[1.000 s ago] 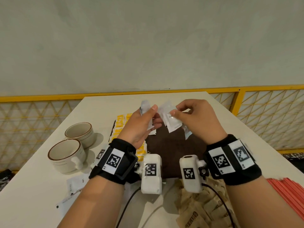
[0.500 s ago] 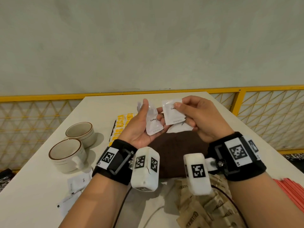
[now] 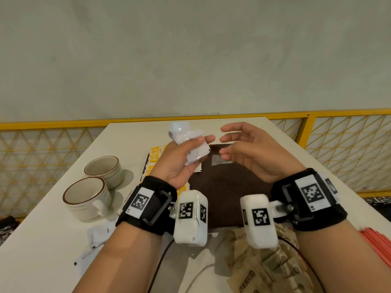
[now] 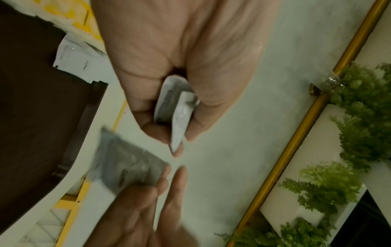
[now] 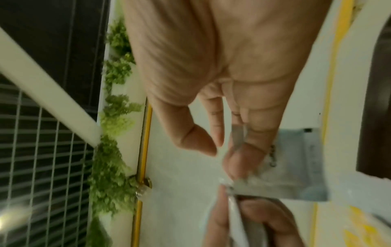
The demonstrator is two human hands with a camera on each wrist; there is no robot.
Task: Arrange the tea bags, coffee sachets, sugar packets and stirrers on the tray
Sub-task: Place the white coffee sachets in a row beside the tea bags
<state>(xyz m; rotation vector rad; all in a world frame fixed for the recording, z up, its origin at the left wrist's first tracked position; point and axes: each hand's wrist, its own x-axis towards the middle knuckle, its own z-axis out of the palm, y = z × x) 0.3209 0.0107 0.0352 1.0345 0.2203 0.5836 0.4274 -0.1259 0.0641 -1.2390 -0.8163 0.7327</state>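
My left hand grips a small bundle of white coffee sachets above the far left of the dark brown tray. The left wrist view shows the sachets pinched between thumb and fingers. My right hand hovers just right of it, thumb and fingers apart and fairly straight. A blurred pale sachet sits right under its lower fingers, over the tray; I cannot tell whether they touch. Yellow tea bags lie along the tray's left side. Brown sugar packets and red stirrers lie near me.
Two cream cups stand at the left of the white table. More white sachets lie in front of them. A dark cable runs between my forearms. A yellow railing lines the table's far side.
The sachet my right hand pinched is now in the left hand's bundle. The right thumb and fingers have spread apart. A second sachet is blurred below the right fingers.
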